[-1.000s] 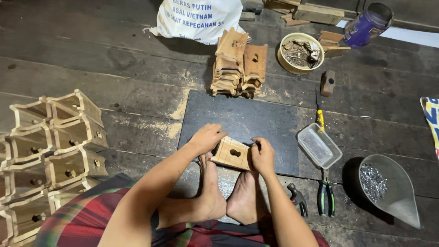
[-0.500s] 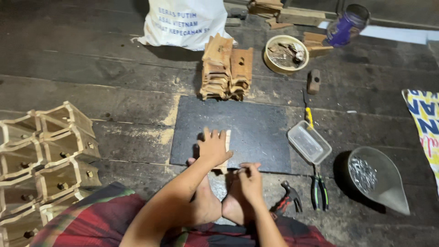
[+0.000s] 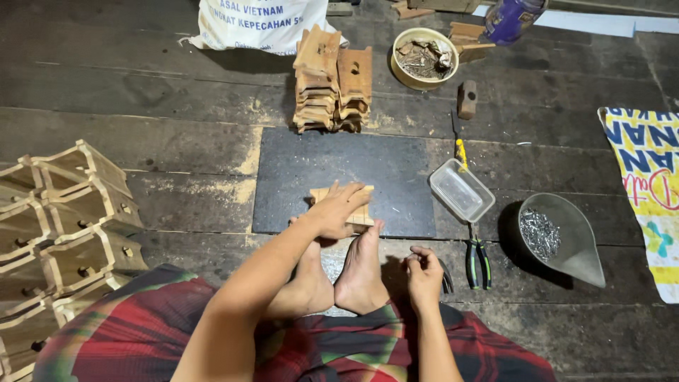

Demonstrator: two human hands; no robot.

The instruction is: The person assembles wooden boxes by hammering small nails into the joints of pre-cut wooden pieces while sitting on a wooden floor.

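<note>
Ahead of you: bare dark mat (image 3: 368,159) up to stacked wooden pieces (image 3: 332,78) | your right: clear tray (image 3: 461,189), pliers (image 3: 477,255), nail scoop (image 3: 559,237) crowd the floor | your left: open planks before wooden boxes (image 3: 64,219)

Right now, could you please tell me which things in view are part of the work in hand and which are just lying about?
In the work:
left hand pressing the wooden piece
dark mat beneath it
right hand, fingers pinched, contents hidden

Lying about:
stack of wooden pieces
pliers
clear plastic tray
scoop of nails
printed white sack
</note>
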